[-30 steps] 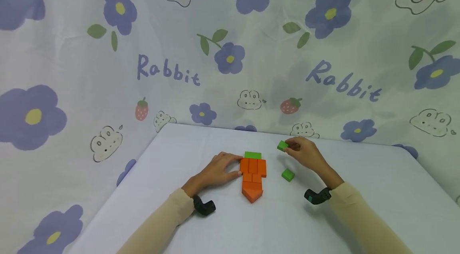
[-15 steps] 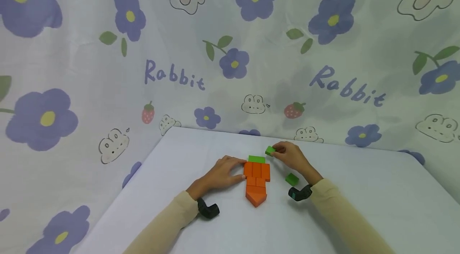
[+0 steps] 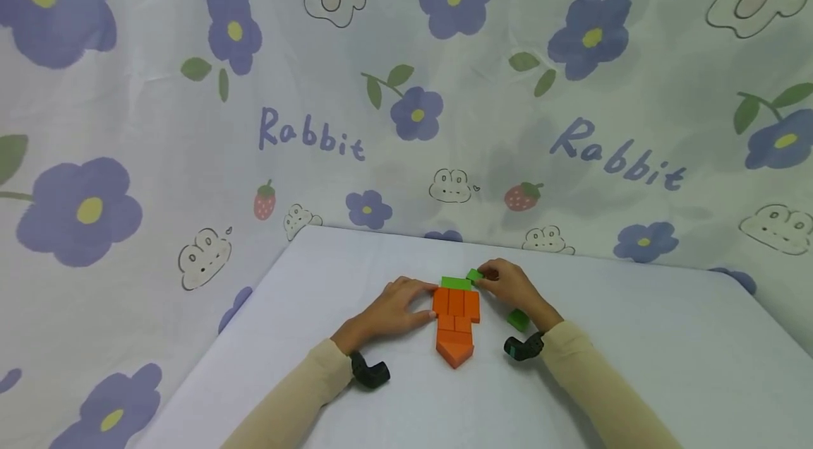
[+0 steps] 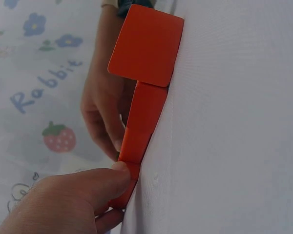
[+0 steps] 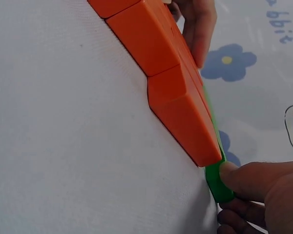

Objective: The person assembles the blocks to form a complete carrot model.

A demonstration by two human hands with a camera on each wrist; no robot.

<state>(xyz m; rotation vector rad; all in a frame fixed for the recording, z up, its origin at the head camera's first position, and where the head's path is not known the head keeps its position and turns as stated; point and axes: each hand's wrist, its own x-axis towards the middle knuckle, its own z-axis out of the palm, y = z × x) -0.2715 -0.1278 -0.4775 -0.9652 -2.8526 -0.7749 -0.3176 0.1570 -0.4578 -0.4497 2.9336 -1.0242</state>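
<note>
Orange and green blocks (image 3: 456,302) form a flat figure on the table, with a pointed orange block (image 3: 454,353) at its near end. My left hand (image 3: 395,306) is at the figure's left side. Its thumb and index finger hold the left orange block (image 4: 131,170) of the wide row between them. On the far right, my right hand (image 3: 508,284) pinches a small green block (image 5: 218,183) by thumb and fingers, close to the corner of the long green block (image 3: 456,283). Another small green block (image 3: 517,320) lies beneath the right wrist.
A white cloth covers the table (image 3: 381,406). Behind it hangs a curtain (image 3: 356,152) printed with flowers and rabbits. Each wrist carries a black camera, such as the left wrist camera (image 3: 370,373).
My right hand has moved left and down with the small green block, bringing it to the long green block. My left hand keeps its place on the figure; the head view has shifted slightly.
</note>
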